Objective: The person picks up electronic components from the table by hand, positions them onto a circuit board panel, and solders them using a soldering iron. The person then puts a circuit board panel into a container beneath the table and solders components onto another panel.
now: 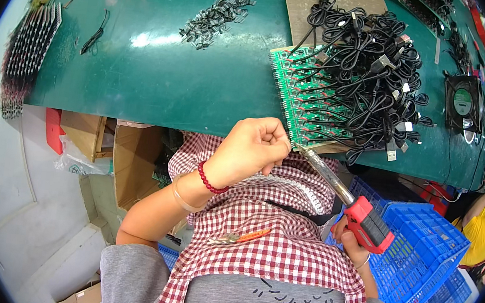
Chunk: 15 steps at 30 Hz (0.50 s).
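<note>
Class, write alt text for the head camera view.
A right hand holds a red-handled soldering iron to a green circuit board panel under tangled black cables, left hand fisted beside it, on a green workbench.

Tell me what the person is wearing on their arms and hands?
Both arms are bare to the elbow, with no gloves. The left wrist has a red bead bracelet and a thin pale bangle beside it. The right wrist has a thin pale bangle too. A red-and-white checked apron covers the lap.
</note>
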Each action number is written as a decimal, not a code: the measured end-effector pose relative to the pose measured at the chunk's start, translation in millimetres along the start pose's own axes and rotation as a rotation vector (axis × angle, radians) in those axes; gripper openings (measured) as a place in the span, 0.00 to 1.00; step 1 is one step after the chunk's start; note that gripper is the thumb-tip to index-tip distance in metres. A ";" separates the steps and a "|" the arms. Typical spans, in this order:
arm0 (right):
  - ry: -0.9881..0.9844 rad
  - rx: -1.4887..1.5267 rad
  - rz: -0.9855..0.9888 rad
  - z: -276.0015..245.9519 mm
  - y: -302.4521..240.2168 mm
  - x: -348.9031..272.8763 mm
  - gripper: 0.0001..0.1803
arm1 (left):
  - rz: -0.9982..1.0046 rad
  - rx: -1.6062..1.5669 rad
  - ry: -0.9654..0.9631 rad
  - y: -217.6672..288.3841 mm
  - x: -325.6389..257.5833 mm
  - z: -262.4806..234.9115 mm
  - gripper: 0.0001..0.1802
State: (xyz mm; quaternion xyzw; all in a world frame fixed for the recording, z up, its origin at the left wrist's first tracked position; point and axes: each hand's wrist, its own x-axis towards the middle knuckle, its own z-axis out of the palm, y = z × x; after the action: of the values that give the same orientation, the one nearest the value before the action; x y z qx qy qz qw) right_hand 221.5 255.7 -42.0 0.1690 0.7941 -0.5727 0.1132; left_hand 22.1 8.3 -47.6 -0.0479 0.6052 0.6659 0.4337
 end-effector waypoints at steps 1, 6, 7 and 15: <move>0.013 -0.007 -0.004 1.1 2.4 -0.2 0.08 | -0.001 -0.007 0.001 0.1 0.1 -0.1 0.03; -0.008 -0.034 -0.015 -0.5 4.7 -2.7 0.07 | 0.005 -0.017 0.001 -2.1 -0.3 0.1 0.04; -0.013 -0.029 -0.001 -1.3 6.2 -3.7 0.07 | 0.007 -0.016 0.002 -2.3 -0.2 0.3 0.04; 0.059 0.010 -0.015 -1.5 1.2 -7.9 0.09 | 0.012 0.000 0.007 -3.0 -0.5 0.2 0.03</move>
State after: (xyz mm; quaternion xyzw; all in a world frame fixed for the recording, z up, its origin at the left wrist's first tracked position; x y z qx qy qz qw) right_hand 229.2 256.3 -39.7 0.1806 0.7954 -0.5723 0.0846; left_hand 24.4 7.8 -49.5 -0.0464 0.6069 0.6683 0.4276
